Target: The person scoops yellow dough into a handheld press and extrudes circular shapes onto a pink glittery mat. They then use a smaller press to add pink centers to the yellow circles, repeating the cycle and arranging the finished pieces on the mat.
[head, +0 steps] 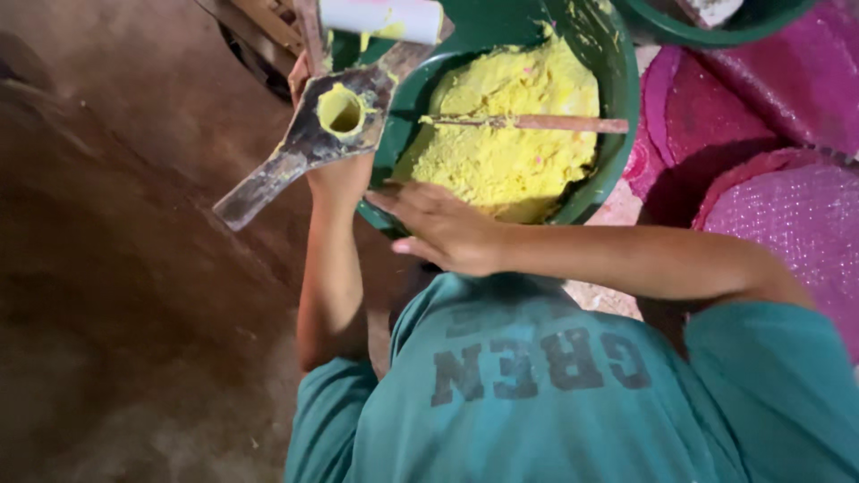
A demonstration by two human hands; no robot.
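Note:
My left hand (338, 182) is raised and grips a dark wooden paddle-shaped mould (300, 152). The mould's round hole (341, 110) is packed with yellow paste. My right hand (445, 231) lies flat with fingers stretched to the left, holding nothing, at the near rim of a green bowl (617, 107). The bowl is heaped with yellow powdery paste (510, 161), and a thin wooden stick (537, 122) lies across it. A white cylinder (380, 16) smeared with yellow sits just above the mould.
Pink round textured discs (787, 215) lie overlapping on the right. A second green bowl (707, 31) sits at the top right. Wooden slats (268, 18) show at the top, and brown earthen floor (125, 268) fills the left.

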